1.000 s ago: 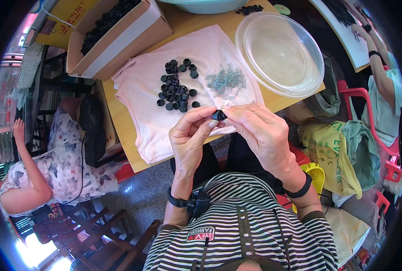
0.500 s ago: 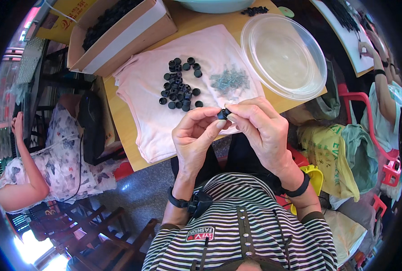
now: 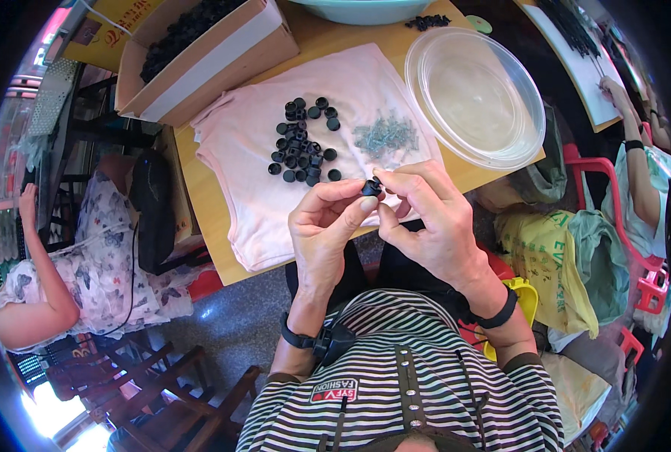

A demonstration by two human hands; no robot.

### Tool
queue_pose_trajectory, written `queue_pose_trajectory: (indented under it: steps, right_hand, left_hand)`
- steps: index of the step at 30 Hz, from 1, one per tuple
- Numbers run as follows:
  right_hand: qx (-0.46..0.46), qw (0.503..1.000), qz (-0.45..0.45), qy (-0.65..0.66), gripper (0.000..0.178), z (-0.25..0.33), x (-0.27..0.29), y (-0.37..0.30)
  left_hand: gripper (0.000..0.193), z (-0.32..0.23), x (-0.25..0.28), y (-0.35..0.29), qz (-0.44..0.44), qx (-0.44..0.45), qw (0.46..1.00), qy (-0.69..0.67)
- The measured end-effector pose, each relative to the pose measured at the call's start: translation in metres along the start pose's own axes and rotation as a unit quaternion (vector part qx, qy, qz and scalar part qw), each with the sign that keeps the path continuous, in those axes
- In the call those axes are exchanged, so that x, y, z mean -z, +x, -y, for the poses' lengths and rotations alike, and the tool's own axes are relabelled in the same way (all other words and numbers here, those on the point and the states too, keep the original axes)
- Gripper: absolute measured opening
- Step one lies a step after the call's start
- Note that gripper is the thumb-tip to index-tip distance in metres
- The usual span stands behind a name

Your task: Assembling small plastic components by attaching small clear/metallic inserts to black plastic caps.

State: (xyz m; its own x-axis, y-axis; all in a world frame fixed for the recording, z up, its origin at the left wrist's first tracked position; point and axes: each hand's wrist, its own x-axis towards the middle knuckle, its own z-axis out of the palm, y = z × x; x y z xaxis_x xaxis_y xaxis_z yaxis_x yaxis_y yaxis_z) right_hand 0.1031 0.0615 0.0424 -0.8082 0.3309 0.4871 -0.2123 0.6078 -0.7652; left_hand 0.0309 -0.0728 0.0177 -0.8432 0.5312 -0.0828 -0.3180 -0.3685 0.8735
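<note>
My left hand (image 3: pixel 324 218) pinches a small round black plastic cap (image 3: pixel 370 188) between thumb and fingers, above the cloth's front edge. Close against it, my right hand (image 3: pixel 429 222) has its index fingertip at the cap's upper edge, while the thumb hangs apart below. A tiny dark piece shows at that fingertip, too small to name. Beyond my hands, several loose black caps (image 3: pixel 303 154) lie in a cluster on a pale pink cloth (image 3: pixel 249 215). To their right is a heap of small clear or silvery pin-like pieces (image 3: pixel 386 135).
A cardboard box (image 3: pixel 207 71) of black parts stands at the far left of the wooden table (image 3: pixel 211 241). Right of the cloth lies a clear round plastic lid (image 3: pixel 478 98); behind it are a pale basin (image 3: pixel 365 9) and small black bits (image 3: pixel 428 22). People sit on both sides.
My right thumb has dropped away from the black cap, opening a gap below the index finger. My left hand keeps its pinch in nearly the same place.
</note>
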Motion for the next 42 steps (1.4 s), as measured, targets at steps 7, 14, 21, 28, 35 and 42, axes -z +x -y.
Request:
queue_pose_trajectory:
  steps: [7,14,21,28,35,42]
  right_hand:
    - [0.036,0.999,0.003,-0.035,0.033,-0.010,-0.004,0.001]
    - [0.036,0.999,0.012,-0.035,0.029,-0.014,-0.001,0.003]
    - [0.047,0.998,0.026,-0.039,0.026,-0.014,0.003,0.004]
    - [0.033,0.995,0.085,-0.039,0.022,-0.013,0.006,0.013]
    - [-0.017,0.983,0.080,-0.165,0.020,-0.019,0.028,0.115]
    - [-0.116,0.934,-0.013,-0.337,0.031,-0.037,0.031,0.206]
  left_hand:
    - [0.016,0.002,-0.003,0.002,-0.005,-0.005,0.999,-0.032]
    - [0.012,0.003,-0.003,0.002,-0.004,0.019,0.999,-0.039]
    - [0.012,0.009,-0.004,0.002,-0.009,0.039,0.998,-0.057]
    - [0.014,0.011,0.000,0.004,-0.017,0.054,0.997,-0.058]
    - [0.020,-0.016,0.030,0.028,-0.066,-0.056,0.977,0.193]
    - [0.020,-0.044,0.053,0.049,-0.152,-0.060,0.872,0.462]
